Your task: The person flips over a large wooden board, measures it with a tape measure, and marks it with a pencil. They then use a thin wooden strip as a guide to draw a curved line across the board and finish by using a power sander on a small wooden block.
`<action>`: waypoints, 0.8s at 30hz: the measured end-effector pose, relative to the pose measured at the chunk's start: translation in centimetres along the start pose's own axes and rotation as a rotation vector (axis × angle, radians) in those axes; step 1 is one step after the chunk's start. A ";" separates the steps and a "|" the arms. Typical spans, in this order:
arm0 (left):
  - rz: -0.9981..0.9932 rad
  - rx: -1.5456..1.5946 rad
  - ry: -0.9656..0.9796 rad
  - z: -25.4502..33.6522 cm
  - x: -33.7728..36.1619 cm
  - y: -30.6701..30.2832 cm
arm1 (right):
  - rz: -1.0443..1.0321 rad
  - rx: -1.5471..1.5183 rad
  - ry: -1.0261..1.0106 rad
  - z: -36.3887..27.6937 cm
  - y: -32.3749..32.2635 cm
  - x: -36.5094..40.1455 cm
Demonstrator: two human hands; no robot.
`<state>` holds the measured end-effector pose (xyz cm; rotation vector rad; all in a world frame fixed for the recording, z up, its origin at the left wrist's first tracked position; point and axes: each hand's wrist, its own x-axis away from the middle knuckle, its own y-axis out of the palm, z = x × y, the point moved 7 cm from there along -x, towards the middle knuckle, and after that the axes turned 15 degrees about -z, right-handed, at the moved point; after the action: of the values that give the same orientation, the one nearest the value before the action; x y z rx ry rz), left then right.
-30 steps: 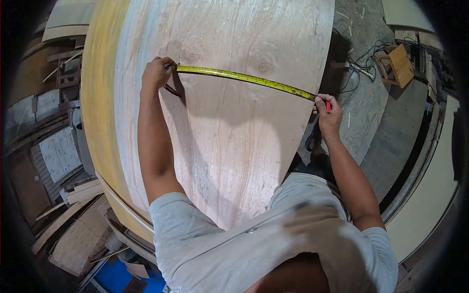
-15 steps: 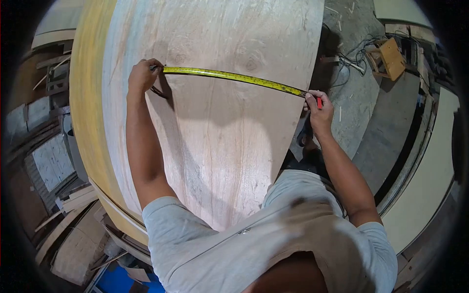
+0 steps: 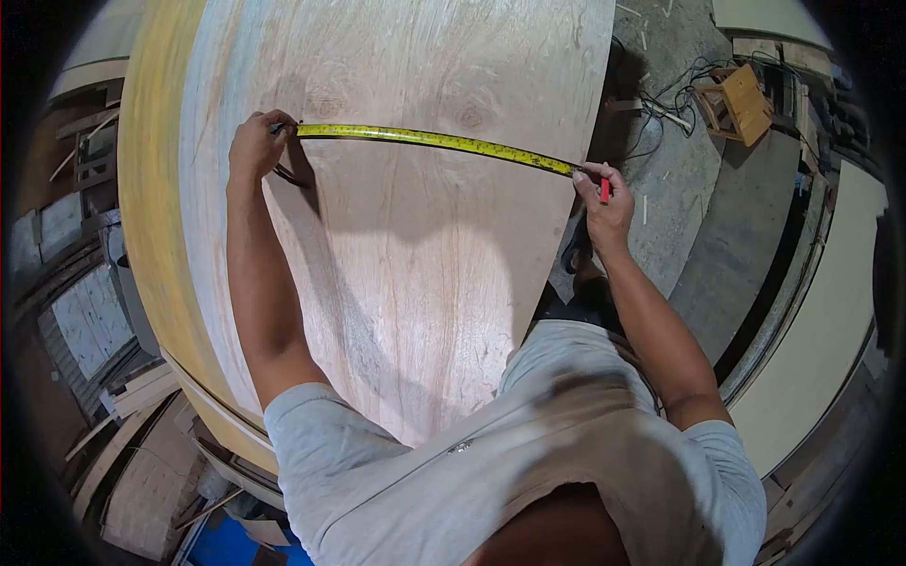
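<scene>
A yellow tape measure [image 3: 429, 141] is stretched across a wooden sheet [image 3: 415, 236] with pale, streaky grain. My left hand [image 3: 255, 143] is closed around its left end, where something dark shows between the fingers and a dark loop hangs below. At the sheet's right edge, my right hand [image 3: 609, 203] pinches the other end of the tape. A short red object [image 3: 605, 191] sticks out of the right hand's grip; its kind is hidden by the fingers. Both forearms reach over from the near side, the left one above the sheet.
A yellow-toned sheet edge [image 3: 156, 189] shows along the left. Wood offcuts [image 3: 142, 391] are piled at lower left. On the floor at right lie cables [image 3: 665, 113] beside a small wooden stool [image 3: 741, 104]. A long pale panel [image 3: 821, 311] stands farther right.
The whole view has shifted slightly, so sheet, tape and hands appear a little farther left. Both hands keep their hold on the stretched tape.
</scene>
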<state>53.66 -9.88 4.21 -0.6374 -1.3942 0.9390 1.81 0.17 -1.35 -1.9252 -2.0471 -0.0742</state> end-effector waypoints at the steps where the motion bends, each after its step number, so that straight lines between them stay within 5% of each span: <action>1: 0.005 -0.003 -0.005 0.0 0.1 -0.1 | -0.004 0.051 -0.025 -0.5 0.1 0.1; 18: 0.007 -0.007 -0.019 -1.0 -0.4 0.6 | -0.036 0.207 0.004 -0.5 -0.8 -0.2; 24: 0.058 0.018 -0.010 -1.0 -0.2 0.3 | -0.094 -0.043 -0.158 -3.9 -0.6 -1.8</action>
<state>54.63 -9.70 3.77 -0.6631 -1.3805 1.0006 2.11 -2.60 1.93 -1.9148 -2.2556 0.0121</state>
